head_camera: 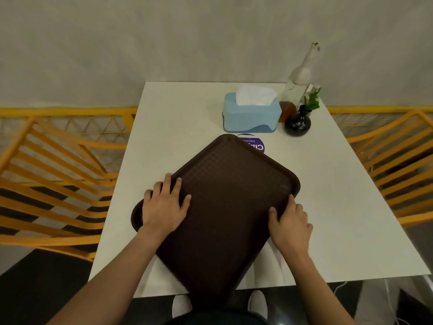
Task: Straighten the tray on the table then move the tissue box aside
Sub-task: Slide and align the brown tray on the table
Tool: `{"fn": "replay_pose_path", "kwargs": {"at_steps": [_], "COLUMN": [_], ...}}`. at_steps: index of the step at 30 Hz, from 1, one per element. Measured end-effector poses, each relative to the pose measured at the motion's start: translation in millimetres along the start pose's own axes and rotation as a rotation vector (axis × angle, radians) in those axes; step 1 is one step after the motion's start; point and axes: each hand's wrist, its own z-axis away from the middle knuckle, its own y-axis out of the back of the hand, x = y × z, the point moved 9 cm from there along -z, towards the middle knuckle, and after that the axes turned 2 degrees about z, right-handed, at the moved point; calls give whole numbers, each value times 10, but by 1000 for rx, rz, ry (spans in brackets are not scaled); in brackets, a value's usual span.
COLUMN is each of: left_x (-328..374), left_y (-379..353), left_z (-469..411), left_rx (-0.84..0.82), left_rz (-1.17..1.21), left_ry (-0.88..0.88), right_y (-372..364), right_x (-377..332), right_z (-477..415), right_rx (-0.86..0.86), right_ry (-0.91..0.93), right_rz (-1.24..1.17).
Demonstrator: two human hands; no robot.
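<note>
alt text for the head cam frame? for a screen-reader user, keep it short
Two bare hands, the left hand and right hand, press on the long edges of an empty brown tray lying skewed on a white table, one corner overhanging the near edge. Behind it stand a blue tissue box, a small dark vase and a bottle.

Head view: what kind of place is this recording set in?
Probably a cafe or food-court dining area: a brown serving tray on a white table, a blue tissue box beside a small vase, and yellow slatted chairs.
</note>
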Motion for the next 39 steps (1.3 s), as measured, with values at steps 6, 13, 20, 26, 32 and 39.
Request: {"fn": "replay_pose_path", "kwargs": {"at_steps": [6,13,20,26,32,39], "left_x": [-283,-668,-978,-1098,-1127,-1132], "left_y": [26,117,111,-78,-120,-101], "left_z": [50,243,411,465,497,495], "left_rx": [-41,8,71,94,89,97], "left_rz": [8,69,191,278,294,346], "left_ry": [-34,-65,-131,-44,79,190], "right_y": [-106,-258,-330,-436,-629,-753], "right_x": [-257,-612,-1121,-1191,-1271,-1426], "right_z": [-20,-150,-386,42,103,-218], "right_rx": [36,6,-124,-103,-136,-137], "right_ry": [36,212,332,361,432,417], "right_rz": [43,21,-22,-52,103,135]}}
